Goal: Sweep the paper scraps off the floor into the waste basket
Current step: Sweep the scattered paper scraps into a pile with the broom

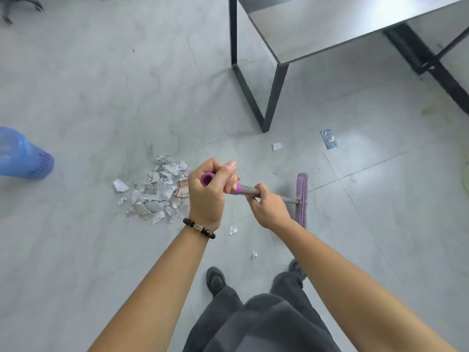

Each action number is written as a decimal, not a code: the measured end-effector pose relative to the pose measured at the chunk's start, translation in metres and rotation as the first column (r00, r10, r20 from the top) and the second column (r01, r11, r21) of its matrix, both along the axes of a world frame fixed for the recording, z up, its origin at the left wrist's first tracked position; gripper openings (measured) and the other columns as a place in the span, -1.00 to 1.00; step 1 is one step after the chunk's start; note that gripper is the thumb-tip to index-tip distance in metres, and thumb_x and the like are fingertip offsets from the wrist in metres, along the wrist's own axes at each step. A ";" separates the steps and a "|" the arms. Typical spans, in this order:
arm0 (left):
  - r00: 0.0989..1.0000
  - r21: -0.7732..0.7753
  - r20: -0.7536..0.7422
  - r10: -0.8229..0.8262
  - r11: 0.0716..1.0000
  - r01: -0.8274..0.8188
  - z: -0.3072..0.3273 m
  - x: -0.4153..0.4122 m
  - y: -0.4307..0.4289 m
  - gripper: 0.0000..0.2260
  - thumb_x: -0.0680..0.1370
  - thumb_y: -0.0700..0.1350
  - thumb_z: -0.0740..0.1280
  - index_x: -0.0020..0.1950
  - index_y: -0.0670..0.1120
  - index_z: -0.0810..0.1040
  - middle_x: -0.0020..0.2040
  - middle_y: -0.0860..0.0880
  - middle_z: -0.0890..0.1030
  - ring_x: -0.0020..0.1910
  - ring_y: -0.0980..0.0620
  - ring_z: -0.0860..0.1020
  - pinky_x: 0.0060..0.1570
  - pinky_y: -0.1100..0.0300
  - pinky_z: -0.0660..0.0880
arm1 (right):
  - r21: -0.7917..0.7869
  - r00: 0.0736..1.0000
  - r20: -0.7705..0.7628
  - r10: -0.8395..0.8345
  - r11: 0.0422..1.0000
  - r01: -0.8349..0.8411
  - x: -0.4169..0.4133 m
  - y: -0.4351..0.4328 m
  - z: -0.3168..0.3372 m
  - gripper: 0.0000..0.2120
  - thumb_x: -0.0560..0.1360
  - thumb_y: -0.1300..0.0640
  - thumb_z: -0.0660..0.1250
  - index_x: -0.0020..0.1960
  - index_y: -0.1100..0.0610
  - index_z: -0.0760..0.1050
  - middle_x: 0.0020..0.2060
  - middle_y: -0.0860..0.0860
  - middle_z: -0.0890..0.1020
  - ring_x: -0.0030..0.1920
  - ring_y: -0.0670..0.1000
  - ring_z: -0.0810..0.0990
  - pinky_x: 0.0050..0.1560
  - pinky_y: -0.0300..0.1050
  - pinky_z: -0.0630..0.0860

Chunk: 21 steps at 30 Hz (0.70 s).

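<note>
A pile of torn white paper scraps [156, 190] lies on the grey tiled floor, left of my hands. My left hand [209, 191] grips the purple top end of a broom handle. Lower on the grey shaft [250, 191], my right hand [269, 209] grips it too. The purple broom head [302, 199] rests on the floor to the right of the pile. Loose scraps lie apart: one near the table leg [277, 146], one below my hands [233, 230], one near my shoes [253, 255]. The blue waste basket [24, 156] lies on its side at the far left.
A grey table with black metal legs [275, 95] stands at the upper right. A small blue printed wrapper [329, 139] lies on the floor right of that leg. A chair base [15, 6] shows at the top left. My shoes [215, 280] stand at the bottom centre.
</note>
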<state>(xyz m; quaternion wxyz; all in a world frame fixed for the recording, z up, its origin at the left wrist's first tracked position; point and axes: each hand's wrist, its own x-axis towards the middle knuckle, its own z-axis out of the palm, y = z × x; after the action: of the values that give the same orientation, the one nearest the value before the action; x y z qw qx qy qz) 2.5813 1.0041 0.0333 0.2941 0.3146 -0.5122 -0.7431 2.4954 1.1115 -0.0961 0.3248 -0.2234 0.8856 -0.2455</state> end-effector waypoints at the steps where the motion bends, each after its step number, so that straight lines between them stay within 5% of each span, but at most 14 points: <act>1: 0.999 0.011 0.011 -0.039 0.999 0.039 -0.006 0.004 0.000 -0.62 0.49 -0.26 0.32 -0.42 -0.19 0.18 -0.55 -0.06 0.26 -0.47 -0.06 0.32 -0.16 0.01 0.49 | 0.018 0.999 0.001 -0.040 0.999 0.040 0.008 0.006 -0.006 -0.74 0.62 -0.09 0.18 0.10 0.11 0.38 -0.21 0.13 0.59 -0.06 0.27 0.56 -0.21 -0.01 0.33; 8: 0.985 0.116 0.115 -0.131 0.986 0.118 -0.045 0.052 -0.013 -0.56 0.50 -0.19 0.35 -0.48 -0.32 0.25 -0.56 -0.06 0.25 -0.47 -0.05 0.30 -0.25 0.03 0.45 | 0.133 0.993 0.095 -0.069 0.990 0.056 0.084 0.012 -0.054 -0.70 0.65 -0.11 0.10 0.15 0.12 0.33 -0.05 0.21 0.62 0.01 0.28 0.57 -0.16 0.00 0.33; 13: 0.985 0.048 0.168 0.045 0.997 -0.054 -0.033 0.101 -0.070 -0.55 0.49 -0.22 0.35 -0.56 -0.10 0.27 -0.61 0.00 0.22 -0.53 -0.04 0.23 -0.31 0.13 0.42 | 0.015 0.979 0.206 -0.001 1.000 -0.002 0.152 -0.059 -0.050 -0.69 0.66 -0.06 0.10 0.15 0.20 0.30 -0.03 0.28 0.61 0.01 0.32 0.54 -0.17 0.00 0.29; 21: 0.981 -0.137 0.085 0.175 0.977 -0.162 0.032 0.121 -0.127 -0.56 0.46 -0.22 0.36 -0.49 -0.18 0.15 -0.60 -0.08 0.16 -0.53 -0.05 0.19 -0.37 0.13 0.31 | -0.177 0.953 0.271 0.138 0.980 -0.091 0.171 -0.157 0.008 -0.74 0.65 -0.11 0.11 0.07 0.08 0.25 -0.04 0.24 0.61 -0.02 0.31 0.56 -0.04 0.14 0.49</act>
<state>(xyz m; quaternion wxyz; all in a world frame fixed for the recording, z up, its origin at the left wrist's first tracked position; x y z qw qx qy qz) 2.7026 0.8773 0.0655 0.3507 0.3725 -0.5445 -0.6646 2.6664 0.9550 -0.0884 0.4421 -0.2631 0.7927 -0.3270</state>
